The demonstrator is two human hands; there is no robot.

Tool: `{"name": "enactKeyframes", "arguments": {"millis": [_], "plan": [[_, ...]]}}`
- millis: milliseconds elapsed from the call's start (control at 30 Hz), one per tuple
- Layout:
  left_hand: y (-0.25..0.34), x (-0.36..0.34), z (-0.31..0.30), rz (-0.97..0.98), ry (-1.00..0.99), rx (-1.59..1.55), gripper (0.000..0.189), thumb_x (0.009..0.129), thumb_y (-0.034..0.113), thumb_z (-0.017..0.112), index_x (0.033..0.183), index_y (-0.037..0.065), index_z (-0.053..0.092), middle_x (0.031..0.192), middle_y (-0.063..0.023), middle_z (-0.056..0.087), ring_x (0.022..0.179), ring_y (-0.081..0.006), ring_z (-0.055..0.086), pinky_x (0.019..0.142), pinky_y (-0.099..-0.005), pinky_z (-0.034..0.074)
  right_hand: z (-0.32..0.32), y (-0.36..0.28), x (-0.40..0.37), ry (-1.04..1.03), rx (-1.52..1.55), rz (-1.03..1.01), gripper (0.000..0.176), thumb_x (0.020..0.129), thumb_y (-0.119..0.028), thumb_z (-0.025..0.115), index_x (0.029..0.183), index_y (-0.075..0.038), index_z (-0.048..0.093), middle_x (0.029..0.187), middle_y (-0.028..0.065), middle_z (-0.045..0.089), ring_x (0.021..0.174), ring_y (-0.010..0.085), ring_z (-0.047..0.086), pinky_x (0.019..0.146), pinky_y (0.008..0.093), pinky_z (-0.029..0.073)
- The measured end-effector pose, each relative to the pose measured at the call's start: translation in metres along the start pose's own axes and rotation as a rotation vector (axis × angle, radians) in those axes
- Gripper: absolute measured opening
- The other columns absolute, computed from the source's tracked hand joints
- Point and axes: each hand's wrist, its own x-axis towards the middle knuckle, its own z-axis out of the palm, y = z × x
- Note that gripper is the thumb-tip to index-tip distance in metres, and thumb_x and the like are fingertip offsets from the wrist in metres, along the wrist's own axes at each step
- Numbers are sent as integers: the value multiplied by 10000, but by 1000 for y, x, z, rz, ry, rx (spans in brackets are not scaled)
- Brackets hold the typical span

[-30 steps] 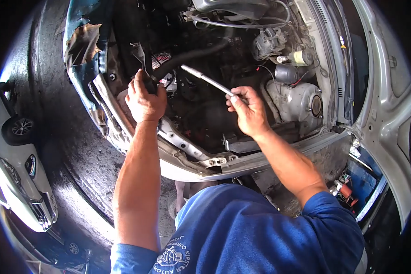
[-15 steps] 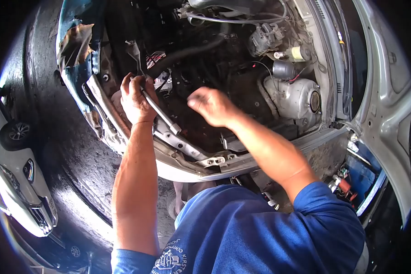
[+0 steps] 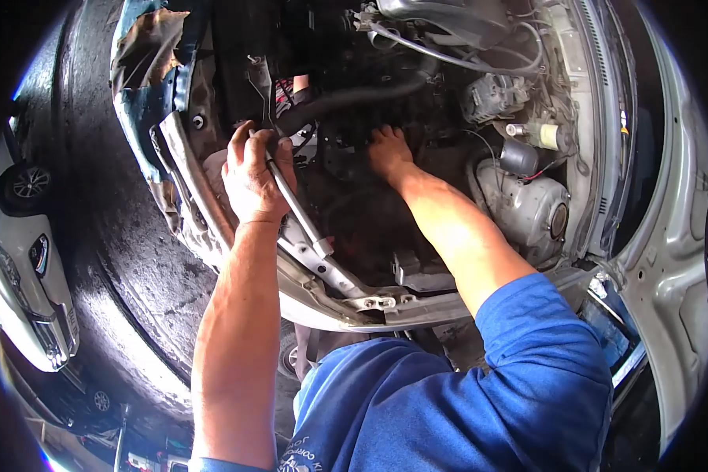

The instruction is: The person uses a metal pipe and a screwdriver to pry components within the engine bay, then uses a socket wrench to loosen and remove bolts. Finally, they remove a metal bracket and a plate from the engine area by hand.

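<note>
My left hand [image 3: 256, 177] is closed around a long steel bar [image 3: 297, 203] with a wider, socket-like end. The bar slants down to the right over the light metal front crossmember [image 3: 332, 275] of an open engine bay. Just beyond that hand stands a thin upright metal bracket [image 3: 259, 77]. My right hand [image 3: 391, 151] reaches down into the dark middle of the bay, knuckles up, its fingertips lost in shadow. A black hose [image 3: 362, 101] runs across above it.
At the right side are a brake booster-like grey housing [image 3: 531, 208], a dark cylinder [image 3: 519, 157] and a pale-topped reservoir [image 3: 549, 135]. A torn blue fender [image 3: 138, 118] edges the left. A white car [image 3: 35, 275] stands beyond, and an open door [image 3: 672, 259] lies right.
My right hand has moved forward and deeper into the bay. My left hand keeps its hold on the bar. The view has shifted, so the bay sits lower and farther right.
</note>
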Motion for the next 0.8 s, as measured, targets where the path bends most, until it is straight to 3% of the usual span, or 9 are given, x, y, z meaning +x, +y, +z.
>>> {"name": "enactKeyframes", "arguments": {"millis": [167,367,600,700,767,800], "plan": [[1,0,0,-8,-12,3,232,890,300,669,1014,105,639,1190,-150,626,995,-379,652,833,-457,523,0,6,-3,-44,45,13,341,861,-177,539,1151,-99,701,1330,102,536,1303,310,409,1077,480,315],[0,0,1,5,-28,55,237,892,302,668,1026,109,640,1197,-146,626,1009,-359,650,844,-448,515,17,10,3,55,35,19,343,854,-194,540,1148,-124,701,1321,98,550,1282,329,421,1054,507,337],[2,1,-1,-13,-46,68,224,891,305,663,1004,110,661,1196,-138,627,1014,-348,648,856,-438,506,23,16,4,20,4,-23,333,862,-198,529,1144,-142,697,1326,112,546,1260,347,434,1054,518,340],[1,1,0,-3,-37,65,226,893,306,660,1003,110,668,1200,-138,627,1013,-351,648,856,-438,507,31,25,4,63,117,-46,329,855,-175,534,1142,-131,689,1324,133,540,1246,366,439,1050,539,340],[0,-1,1,-32,-53,41,253,873,314,676,1029,115,658,1214,-133,614,1049,-341,629,874,-453,481,32,26,2,259,89,-75,359,776,-146,609,1127,-129,683,1204,115,566,1197,346,460,1021,475,384],[0,-1,1,-56,-68,20,287,854,321,691,1055,120,648,1229,-127,601,1084,-331,609,892,-468,455,28,27,1,256,88,-74,359,776,-146,609,1127,-129,683,1204,115,566,1197,346,460,1021,475,384]]}}
